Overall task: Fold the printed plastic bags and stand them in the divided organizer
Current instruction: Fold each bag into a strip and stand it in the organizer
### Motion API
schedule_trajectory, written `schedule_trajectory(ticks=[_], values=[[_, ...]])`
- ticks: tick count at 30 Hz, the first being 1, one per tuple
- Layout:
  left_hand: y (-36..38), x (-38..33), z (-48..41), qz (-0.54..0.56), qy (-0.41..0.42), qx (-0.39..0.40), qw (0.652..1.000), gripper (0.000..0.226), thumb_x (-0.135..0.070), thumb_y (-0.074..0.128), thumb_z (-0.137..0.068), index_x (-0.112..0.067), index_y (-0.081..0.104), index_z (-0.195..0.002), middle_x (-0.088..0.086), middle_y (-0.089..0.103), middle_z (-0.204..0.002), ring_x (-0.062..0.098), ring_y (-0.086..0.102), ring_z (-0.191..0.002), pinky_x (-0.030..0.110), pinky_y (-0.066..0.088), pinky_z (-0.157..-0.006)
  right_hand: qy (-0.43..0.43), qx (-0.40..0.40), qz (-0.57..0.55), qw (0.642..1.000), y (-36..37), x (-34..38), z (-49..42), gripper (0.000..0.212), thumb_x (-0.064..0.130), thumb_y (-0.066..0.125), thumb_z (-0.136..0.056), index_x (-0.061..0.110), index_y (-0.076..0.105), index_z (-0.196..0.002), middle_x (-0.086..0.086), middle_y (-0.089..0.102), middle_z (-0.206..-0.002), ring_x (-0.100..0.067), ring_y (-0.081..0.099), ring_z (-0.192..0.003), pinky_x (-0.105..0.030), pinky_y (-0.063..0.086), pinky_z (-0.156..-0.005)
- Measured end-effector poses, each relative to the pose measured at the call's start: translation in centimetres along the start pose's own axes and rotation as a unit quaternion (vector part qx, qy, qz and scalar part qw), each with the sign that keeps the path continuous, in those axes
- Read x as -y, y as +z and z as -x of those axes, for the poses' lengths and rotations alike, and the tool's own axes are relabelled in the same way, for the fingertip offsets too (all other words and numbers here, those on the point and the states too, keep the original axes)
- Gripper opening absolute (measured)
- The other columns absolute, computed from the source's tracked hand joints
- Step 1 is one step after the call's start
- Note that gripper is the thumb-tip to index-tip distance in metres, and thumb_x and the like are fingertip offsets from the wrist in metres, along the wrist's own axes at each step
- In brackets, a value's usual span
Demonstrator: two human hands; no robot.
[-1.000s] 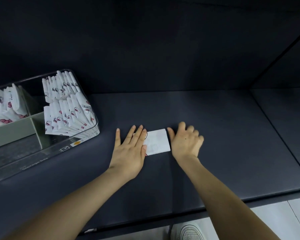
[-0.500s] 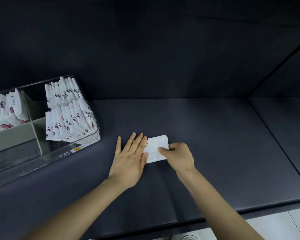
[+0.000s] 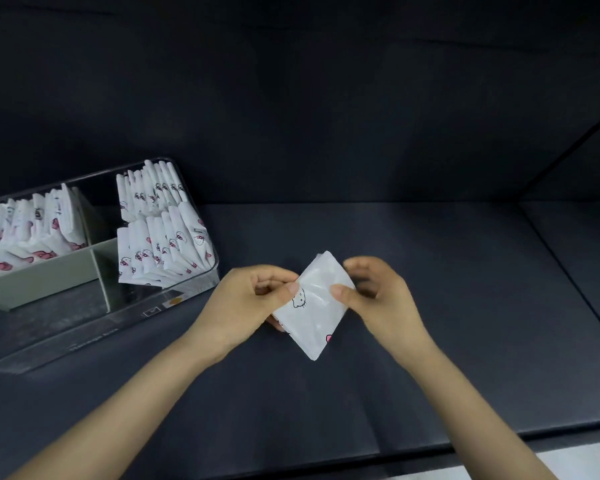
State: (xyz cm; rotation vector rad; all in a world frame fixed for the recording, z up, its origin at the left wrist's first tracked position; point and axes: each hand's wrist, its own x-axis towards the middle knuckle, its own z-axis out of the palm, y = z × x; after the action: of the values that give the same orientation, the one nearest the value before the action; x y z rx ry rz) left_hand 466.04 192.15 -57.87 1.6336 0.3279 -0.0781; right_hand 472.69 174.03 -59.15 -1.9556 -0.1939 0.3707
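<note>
The folded bag [image 3: 314, 306] is a small, glossy white square turned corner-down like a diamond. It has a black-outlined cat face near its left edge and a pink mark low on the right. The left hand [image 3: 246, 299] and right hand [image 3: 374, 292] pinch it above the tabletop [image 3: 430, 341]. To its left the clear, grey-partitioned organizer [image 3: 84, 337] holds standing bags [image 3: 160, 233] – rows on edge in two compartments.

A dark matte tabletop [image 3: 447, 306] meets a dark wall [image 3: 291, 98] behind, with pale floor [image 3: 582, 466] showing past its near edge.
</note>
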Motion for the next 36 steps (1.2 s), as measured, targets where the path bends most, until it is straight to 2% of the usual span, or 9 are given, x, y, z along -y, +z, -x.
schedule_trajectory(ticks=[3,7,13,16,19,22,25,29,36], values=[[-0.4,-0.5,0.5,0.012,0.024,-0.068,0.997,0.017,-0.002,0.061,-0.09,-0.015,0.072,-0.087,0.011,0.07,-0.076,0.012,0.063,-0.06,0.021,0.05,-0.053,-0.264,-0.16,0.21,0.928,2.1,1.3,1.7,0.031,0.038,0.064,-0.08,0.017,0.068,-0.102,0.01,0.065,-0.112,-0.002,0.055,-0.1,-0.015,0.041,-0.087],[-1.2,-1.1,1.0,0.031,0.06,-0.134,0.989,0.018,-0.006,0.064,-0.088,-0.022,0.072,-0.09,-0.001,0.072,-0.075,0.005,0.064,-0.068,0.016,0.05,-0.06,-0.367,-0.109,0.235,0.893,5.1,1.3,2.7,0.049,0.053,0.064,-0.078,0.016,0.068,-0.11,0.002,0.065,-0.122,-0.014,0.058,-0.116,-0.028,0.042,-0.1],[-3.0,-3.3,1.5,0.116,0.065,-0.157,0.979,0.013,-0.006,0.064,-0.087,-0.016,0.068,-0.095,0.006,0.066,-0.065,0.01,0.062,-0.057,0.018,0.049,-0.054,-0.43,-0.114,0.157,0.882,6.6,2.8,1.5,0.03,0.01,0.059,-0.087,0.01,0.065,-0.116,-0.001,0.065,-0.121,-0.013,0.061,-0.113,-0.027,0.05,-0.095],[-5.2,-4.0,2.0,0.1,0.081,-0.158,0.979,0.01,-0.011,0.062,-0.089,-0.016,0.068,-0.096,0.004,0.07,-0.07,0.014,0.065,-0.063,0.023,0.055,-0.059,-0.367,-0.07,0.087,0.923,7.1,5.3,1.6,0.031,0.013,0.055,-0.09,0.02,0.065,-0.118,0.016,0.067,-0.113,0.005,0.063,-0.098,-0.009,0.048,-0.08],[-9.0,-3.2,2.2,-0.053,0.142,-0.231,0.961,0.011,-0.019,0.062,-0.092,-0.025,0.069,-0.086,-0.007,0.071,-0.08,0.007,0.064,-0.075,0.019,0.051,-0.068,-0.229,-0.029,-0.026,0.973,7.9,8.0,1.8,0.024,0.016,0.058,-0.094,0.03,0.067,-0.111,0.025,0.069,-0.102,0.006,0.065,-0.09,-0.007,0.047,-0.071],[-14.6,-1.9,1.9,-0.356,0.242,-0.333,0.839,0.023,-0.029,0.051,-0.093,-0.019,0.072,-0.091,-0.009,0.069,-0.095,0.012,0.06,-0.088,0.022,0.043,-0.079,-0.178,0.0,-0.085,0.98,8.8,10.4,1.0,0.023,0.009,0.056,-0.094,0.021,0.07,-0.108,0.016,0.072,-0.097,0.001,0.066,-0.093,-0.011,0.049,-0.074],[-20.2,0.3,0.8,-0.535,0.23,-0.295,0.758,0.039,-0.034,0.041,-0.093,-0.014,0.074,-0.101,0.004,0.067,-0.119,0.032,0.061,-0.108,0.05,0.04,-0.098,-0.159,0.014,-0.105,0.982,10.4,12.7,0.0,0.023,0.009,0.054,-0.095,0.026,0.07,-0.1,0.012,0.072,-0.092,-0.006,0.068,-0.089,-0.029,0.056,-0.077],[-24.3,3.2,0.3,-0.596,0.139,-0.203,0.764,0.068,-0.055,0.011,-0.099,-0.023,0.068,-0.118,-0.001,0.058,-0.134,0.035,0.047,-0.13,0.067,0.008,-0.108,-0.143,0.032,-0.094,0.985,13.6,15.0,-1.6,0.023,0.01,0.054,-0.094,0.027,0.069,-0.089,0.007,0.071,-0.086,-0.015,0.068,-0.085,-0.046,0.057,-0.078],[-27.3,4.5,2.1,-0.585,0.126,-0.248,0.762,0.052,-0.052,0.026,-0.096,-0.029,0.071,-0.108,-0.007,0.064,-0.125,0.033,0.055,-0.122,0.073,0.011,-0.104,-0.141,0.018,-0.069,0.987,20.1,17.7,-4.4,0.019,0.009,0.051,-0.092,0.017,0.064,-0.082,-0.005,0.066,-0.081,-0.025,0.061,-0.074,-0.041,0.054,-0.069]])
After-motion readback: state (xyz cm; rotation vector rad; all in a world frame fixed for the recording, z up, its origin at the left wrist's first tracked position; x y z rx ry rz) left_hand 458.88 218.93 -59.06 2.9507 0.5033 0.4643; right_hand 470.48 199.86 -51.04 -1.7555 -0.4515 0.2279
